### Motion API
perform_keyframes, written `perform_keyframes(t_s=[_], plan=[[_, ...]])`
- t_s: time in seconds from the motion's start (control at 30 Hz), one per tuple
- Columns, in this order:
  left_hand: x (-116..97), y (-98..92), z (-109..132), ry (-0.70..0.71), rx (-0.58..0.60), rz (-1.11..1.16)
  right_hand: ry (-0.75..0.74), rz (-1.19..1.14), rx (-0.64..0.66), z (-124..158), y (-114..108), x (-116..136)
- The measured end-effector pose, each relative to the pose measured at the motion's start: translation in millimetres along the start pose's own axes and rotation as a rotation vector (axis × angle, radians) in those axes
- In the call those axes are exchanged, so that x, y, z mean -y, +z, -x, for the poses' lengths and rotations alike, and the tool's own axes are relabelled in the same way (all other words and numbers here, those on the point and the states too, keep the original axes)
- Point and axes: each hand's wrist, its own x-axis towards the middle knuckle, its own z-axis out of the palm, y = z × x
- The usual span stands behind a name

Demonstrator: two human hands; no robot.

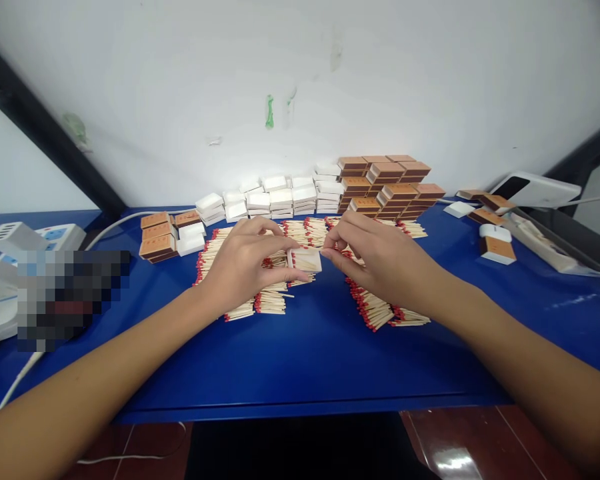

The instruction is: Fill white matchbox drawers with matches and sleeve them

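Note:
My left hand (241, 259) grips a small white matchbox tray (310, 261) between thumb and fingers. A few matches with red heads lie inside the tray. Just off its right end, my right hand (380, 248) is closed in a pinch; whatever its fingertips hold, if anything, is too small to make out. Bundles of loose red-tipped matches (271, 303) spread beneath and around my left hand. Another heap of matches (373, 308) lies under my right hand, partly hidden by it.
White matchbox trays (271, 199) are stacked along the wall, beside piled brown matchboxes (397, 193). More matchboxes (157, 239) stand at the left. Power strips (60, 235) and a blurred-out object occupy the far left. Right: loose boxes (497, 250) and a white device (535, 189) on the blue table (300, 360).

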Motion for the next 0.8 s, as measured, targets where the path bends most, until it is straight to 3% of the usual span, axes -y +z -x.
perform_keyframes(t_s=[0.2,0.8], plan=[[2.8,1.8,1.2,0.055,-0.035,-0.01,-0.014,-0.034,0.053,0.7,0.0,2.8],[5.6,-0.7,0.8,0.053,-0.035,0.002,-0.01,-0.042,0.033,0.3,-3.9,4.9]])
